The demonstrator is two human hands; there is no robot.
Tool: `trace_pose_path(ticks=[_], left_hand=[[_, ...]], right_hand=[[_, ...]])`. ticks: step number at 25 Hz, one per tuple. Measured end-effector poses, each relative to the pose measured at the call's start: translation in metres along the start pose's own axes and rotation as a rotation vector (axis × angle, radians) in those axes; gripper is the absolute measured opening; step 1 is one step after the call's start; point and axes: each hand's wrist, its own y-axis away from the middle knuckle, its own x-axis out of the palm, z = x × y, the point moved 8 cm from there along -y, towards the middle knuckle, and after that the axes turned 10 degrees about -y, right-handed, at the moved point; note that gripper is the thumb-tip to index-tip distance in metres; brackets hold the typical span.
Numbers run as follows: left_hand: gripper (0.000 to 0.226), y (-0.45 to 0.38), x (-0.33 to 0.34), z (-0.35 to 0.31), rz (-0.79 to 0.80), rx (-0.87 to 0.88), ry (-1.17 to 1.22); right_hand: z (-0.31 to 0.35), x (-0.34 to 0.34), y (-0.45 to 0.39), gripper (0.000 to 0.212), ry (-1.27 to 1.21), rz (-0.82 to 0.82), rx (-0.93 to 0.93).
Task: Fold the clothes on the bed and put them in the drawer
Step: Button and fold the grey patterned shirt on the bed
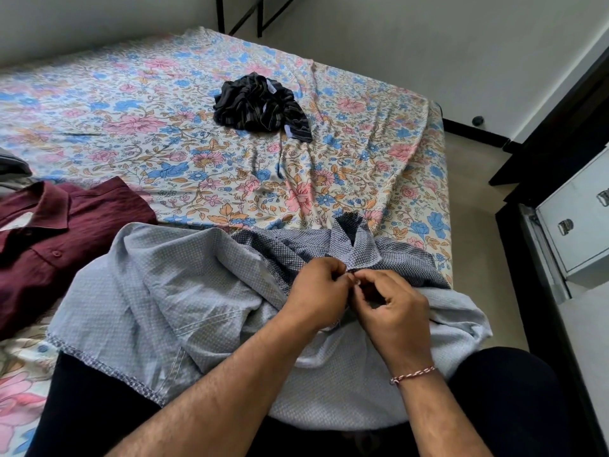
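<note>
Head view shows left hand and right hand, each grip pinched on the pale blue dotted cotton shirt just below its collar, seemingly buttoning it so the fold holds.

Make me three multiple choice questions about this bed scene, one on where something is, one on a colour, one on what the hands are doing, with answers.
1. Where does the dark striped garment lie?
A. mid-bed, beyond the hands
B. on the floor
C. in a drawer

2. What colour is the shirt at the left edge?
A. yellow
B. maroon
C. green

3. What are the left hand and right hand doing?
A. resting open on the floral sheet
B. lifting a pillow
C. pinching the blue dotted shirt below its collar

Answers: 1 A, it sits crumpled on the sheet; 2 B, deep red cloth; 3 C, fingertips meet at the placket.
</note>
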Motion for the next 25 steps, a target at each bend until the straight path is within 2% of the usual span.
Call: trace_pose_path(ticks=[3,5,7,8,9,10,11,13,15,17,20,22,24,25], left_hand=[[0.023,0.006,0.009,0.003,0.088,-0.139,0.397],[0.023,0.013,0.018,-0.001,0.15,-0.224,0.662],[0.023,0.018,0.024,-0.001,0.146,-0.238,0.739],[0.021,0.018,0.024,0.001,0.119,-0.222,0.71],[0.02,0.018,0.022,0.001,0.087,-0.192,0.656],[0.018,0.016,0.019,0.0,0.055,-0.153,0.582],[0.017,0.013,0.013,-0.002,0.026,-0.101,0.491],[0.015,0.009,0.002,-0.012,-0.029,0.039,0.219],[0.012,0.009,-0.003,-0.027,-0.072,0.221,-0.06],[0.009,0.016,0.002,-0.041,-0.021,0.394,-0.253],[0.048,0.022,0.003,-0.053,0.121,0.557,-0.553],[0.054,0.018,-0.011,-0.055,0.124,0.592,-0.601],[0.041,0.013,-0.029,-0.057,0.044,0.616,-0.539],[0.032,0.011,-0.035,-0.056,-0.011,0.611,-0.554]], right_hand=[[-0.012,-0.006,0.001,0.021,-0.151,-0.088,0.13],[-0.031,0.001,0.009,0.018,-0.421,-0.162,0.361],[-0.045,0.013,0.018,0.016,-0.71,-0.21,0.583],[-0.048,0.015,0.019,0.012,-0.726,-0.214,0.61],[-0.047,0.011,0.015,0.005,-0.611,-0.193,0.558],[-0.042,0.006,0.009,0.007,-0.431,-0.144,0.447],[-0.035,0.005,0.005,0.018,-0.247,-0.068,0.333],[-0.029,0.013,0.002,0.028,-0.036,0.039,0.223],[-0.027,0.013,0.002,0.029,0.004,0.029,0.22],[-0.036,0.005,0.002,0.031,-0.091,-0.033,0.3],[-0.047,-0.008,0.0,0.026,-0.323,0.031,0.39],[-0.048,-0.002,0.002,0.004,-0.406,0.22,0.432],[-0.05,-0.001,0.008,0.016,-0.214,0.313,0.362],[-0.053,-0.003,0.01,0.016,-0.106,0.293,0.321]])
